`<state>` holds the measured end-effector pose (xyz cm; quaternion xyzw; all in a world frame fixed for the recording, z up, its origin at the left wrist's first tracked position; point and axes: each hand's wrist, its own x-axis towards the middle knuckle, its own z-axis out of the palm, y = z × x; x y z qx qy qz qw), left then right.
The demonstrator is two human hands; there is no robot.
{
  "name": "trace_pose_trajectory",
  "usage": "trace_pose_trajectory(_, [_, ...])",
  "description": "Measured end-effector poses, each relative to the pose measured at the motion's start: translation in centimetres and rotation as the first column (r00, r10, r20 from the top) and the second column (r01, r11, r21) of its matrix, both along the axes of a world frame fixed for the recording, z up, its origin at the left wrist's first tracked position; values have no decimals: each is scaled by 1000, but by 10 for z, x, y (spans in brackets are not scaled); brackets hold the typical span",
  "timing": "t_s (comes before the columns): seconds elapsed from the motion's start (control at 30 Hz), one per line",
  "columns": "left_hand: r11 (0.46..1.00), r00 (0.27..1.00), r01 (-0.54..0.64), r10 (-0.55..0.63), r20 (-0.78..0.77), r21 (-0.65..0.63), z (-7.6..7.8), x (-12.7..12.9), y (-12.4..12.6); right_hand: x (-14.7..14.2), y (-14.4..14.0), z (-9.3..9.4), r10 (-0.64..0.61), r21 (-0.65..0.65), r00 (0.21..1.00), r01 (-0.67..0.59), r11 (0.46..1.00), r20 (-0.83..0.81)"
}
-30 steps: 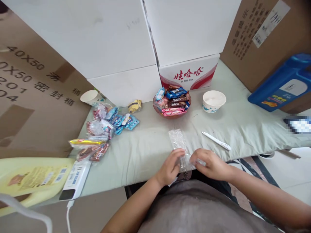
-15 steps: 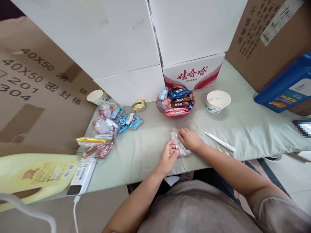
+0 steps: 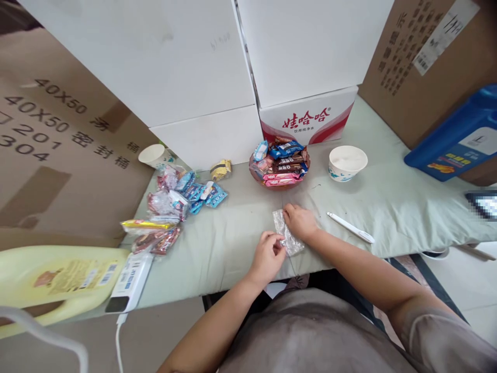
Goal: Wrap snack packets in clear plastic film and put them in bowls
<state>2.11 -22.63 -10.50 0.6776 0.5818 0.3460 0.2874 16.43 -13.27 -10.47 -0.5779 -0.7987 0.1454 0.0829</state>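
Pale green cloth over the bench (image 3: pixel 233 248), boxes behind. Clear plastic bag (image 3: pixel 288 235), a second ago stretched long, now folded short, pinched between left hand (image 3: pixel 267 256) and right hand (image 3: pixel 300 221).

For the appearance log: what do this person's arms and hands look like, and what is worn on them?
Both hands are bare: the left hand and right hand show no gloves, rings or watch. Forearms are uncovered. A grey-brown short sleeve covers the right upper arm.

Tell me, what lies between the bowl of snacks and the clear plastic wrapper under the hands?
Only bare green cloth lies between the snack bowl and the clear wrapper, seen in the head view.
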Motion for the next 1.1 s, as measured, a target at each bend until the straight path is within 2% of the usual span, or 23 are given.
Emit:
trace_pose_trajectory(0.07, [985, 989, -32, 56, -139, 167, 7, -2, 10, -2, -1, -1, 14, 6, 1000, -14, 1000, 22])
trace_pose_trajectory(0.13, [955, 962, 76, 6, -274, 287, 11, -3, 24, -2, -1, 0, 26, 19, 999, -27, 999, 38])
trace_pose_trajectory(0.23, [920, 896, 287, -159, -415, 267, 5, -6, 46, 8, 3, 7, 35, 51, 998, -38, 998, 58])
trace_pose_trajectory(0.33, [929, 877, 295, -170, -449, 224, -8, -10, 56, 28, -1, 15, 18, 155, 998, -27, 988, 55])
trace_pose_trajectory(0.4, [933, 879, 290, -171, -445, 214, -13, -12, 57, 40, -16, 15, 132, 261, 991, -130, 957, 12])
trace_pose_trajectory(0.43, [932, 874, 298, -178, -453, 208, -14, -13, 56, 45, -27, 13, 248, 294, 969, -235, 927, -7])
trace_pose_trajectory(0.5, [927, 853, 320, -191, -486, 196, -13, -13, 54, 52, -55, 5, 496, 288, 868, -470, 834, -19])
trace_pose_trajectory(0.53, [924, 841, 332, -198, -503, 190, -12, -13, 53, 54, -70, -1, 567, 258, 824, -545, 798, -14])
trace_pose_trajectory(0.6, [914, 824, 362, -221, -521, 185, -10, -12, 51, 58, -97, -12, 596, 240, 803, -579, 779, 4])
trace_pose_trajectory(0.7, [884, 819, 431, -301, -488, 179, -8, -10, 48, 64, -122, -22, 579, 292, 815, -549, 783, -19])
trace_pose_trajectory(0.83, [858, 810, 492, -389, -438, 149, -6, -10, 46, 66, -123, -12, 605, 296, 782, -549, 782, -149])
trace_pose_trajectory(1.0, [855, 819, 504, -428, -381, 123, -6, -13, 48, 55, -95, 16, 484, 162, 773, -460, 873, -411])
trace_pose_trajectory(1.1, [856, 844, 497, -440, -308, 141, -12, -16, 50, 44, -64, 21, 353, 95, 839, -347, 933, -414])
